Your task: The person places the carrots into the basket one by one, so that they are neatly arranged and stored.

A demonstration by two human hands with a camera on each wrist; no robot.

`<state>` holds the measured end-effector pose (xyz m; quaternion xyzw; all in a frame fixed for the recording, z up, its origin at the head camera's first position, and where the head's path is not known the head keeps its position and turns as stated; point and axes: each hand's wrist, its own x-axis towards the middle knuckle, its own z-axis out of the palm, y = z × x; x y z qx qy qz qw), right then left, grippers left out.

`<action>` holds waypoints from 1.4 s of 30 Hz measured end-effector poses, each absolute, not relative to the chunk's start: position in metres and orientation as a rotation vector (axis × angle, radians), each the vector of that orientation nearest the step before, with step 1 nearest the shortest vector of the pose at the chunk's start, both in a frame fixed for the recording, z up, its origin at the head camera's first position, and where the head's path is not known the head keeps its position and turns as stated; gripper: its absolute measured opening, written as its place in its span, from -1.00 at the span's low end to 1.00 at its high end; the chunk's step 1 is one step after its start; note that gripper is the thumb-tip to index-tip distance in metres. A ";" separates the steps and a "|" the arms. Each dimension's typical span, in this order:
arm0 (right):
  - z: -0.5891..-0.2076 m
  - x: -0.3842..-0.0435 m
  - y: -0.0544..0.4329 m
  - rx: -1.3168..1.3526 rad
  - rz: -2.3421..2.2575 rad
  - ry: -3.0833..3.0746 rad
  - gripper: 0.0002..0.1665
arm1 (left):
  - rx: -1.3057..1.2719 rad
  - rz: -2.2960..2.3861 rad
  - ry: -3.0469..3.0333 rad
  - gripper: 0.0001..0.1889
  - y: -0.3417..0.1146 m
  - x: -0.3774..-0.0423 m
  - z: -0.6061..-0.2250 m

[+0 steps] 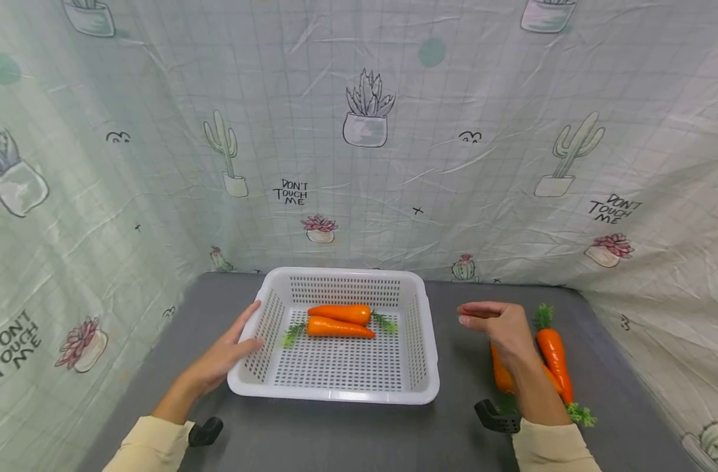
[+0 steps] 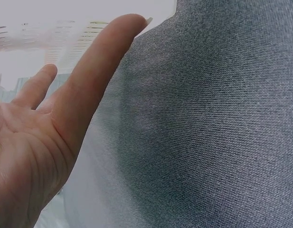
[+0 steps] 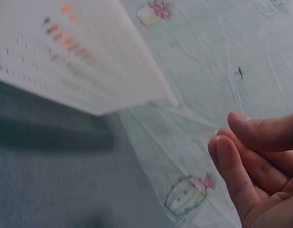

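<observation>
A white perforated plastic basket (image 1: 359, 395) sits on the grey tabletop. Two orange carrots with green tops lie side by side inside, one carrot (image 1: 335, 313) behind the other carrot (image 1: 335, 326). My left hand (image 1: 219, 359) rests against the basket's left side, thumb and fingers spread; in the left wrist view the thumb (image 2: 96, 66) is straight. Right of the basket, my right hand (image 1: 503, 328) hovers with loosely bent fingers and holds nothing. Beneath and beside its forearm lie more carrots, one carrot (image 1: 555, 357) plainly visible and another carrot (image 1: 500, 370) partly hidden.
A pale printed cloth (image 1: 370, 183) with cactus drawings hangs behind and at both sides of the grey tabletop (image 1: 359, 436). Dark wrist devices sit at both cuffs, one device (image 1: 205, 432) on the left and one device (image 1: 496, 417) on the right.
</observation>
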<state>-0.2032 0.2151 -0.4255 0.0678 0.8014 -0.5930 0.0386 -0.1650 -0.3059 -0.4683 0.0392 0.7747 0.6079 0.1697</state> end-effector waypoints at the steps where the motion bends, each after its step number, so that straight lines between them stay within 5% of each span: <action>1: -0.427 -0.202 0.219 0.221 -1.812 2.462 -0.48 | 0.118 1.726 2.205 -0.08 -0.306 -0.165 -0.468; 33: -0.473 -0.169 0.273 0.622 -1.487 2.633 -0.33 | 0.092 1.720 2.194 -0.09 -0.307 -0.167 -0.469; 42: -0.481 -0.172 0.263 0.504 -1.054 2.760 -0.03 | 0.082 1.724 2.195 -0.08 -0.305 -0.168 -0.470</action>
